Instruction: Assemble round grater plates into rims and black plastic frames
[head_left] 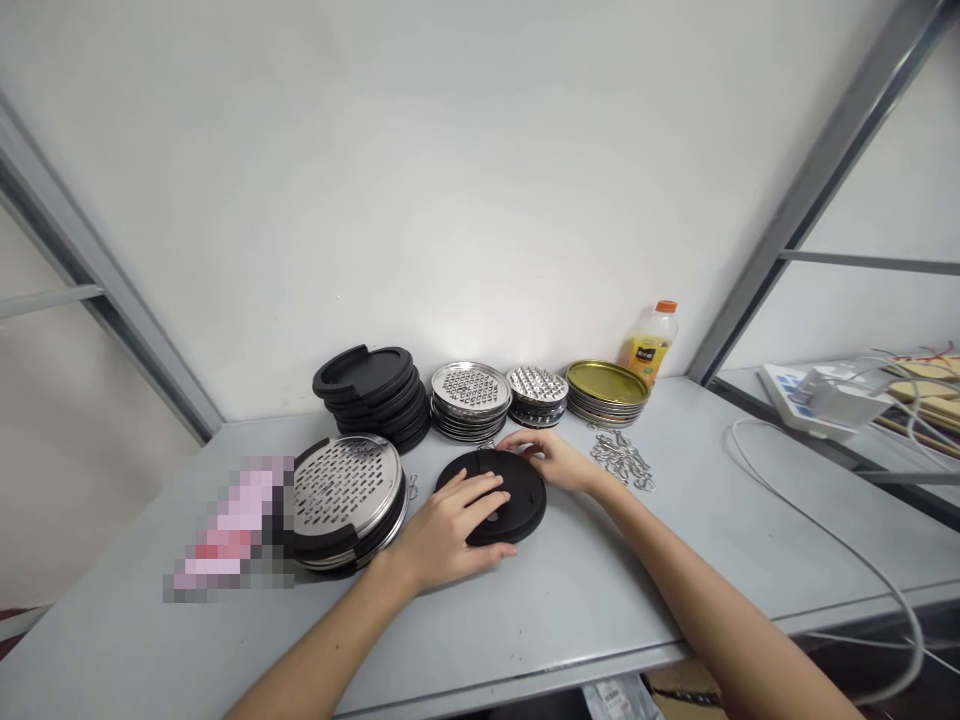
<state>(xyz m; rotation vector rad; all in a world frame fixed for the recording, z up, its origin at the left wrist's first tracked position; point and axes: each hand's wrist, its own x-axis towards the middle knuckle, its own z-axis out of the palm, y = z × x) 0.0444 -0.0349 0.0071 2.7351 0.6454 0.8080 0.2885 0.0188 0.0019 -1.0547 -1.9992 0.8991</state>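
Note:
A round black plastic disc (517,495) lies on the grey table, turned with its smooth face up. My left hand (461,515) rests on its left side, fingers spread flat across the top and the thumb along the near edge. At the far right rim, my right hand (551,458) has its fingers bent inward, close to a small wire clip (486,446) at the back of the disc. What those fingertips pinch is hidden. Left of my left hand stands a stack of black-rimmed metal graters (345,485), and a loose wire clip (412,487) lies beside it.
Along the wall stand stacked black rings (367,385), grater plates (471,390), smaller spiked plates (537,388) and gold-coloured lids (607,385). Behind them is a juice bottle (651,345). A pile of wire clips (622,458) lies at right, near a white cable (810,515) and power strip (806,400).

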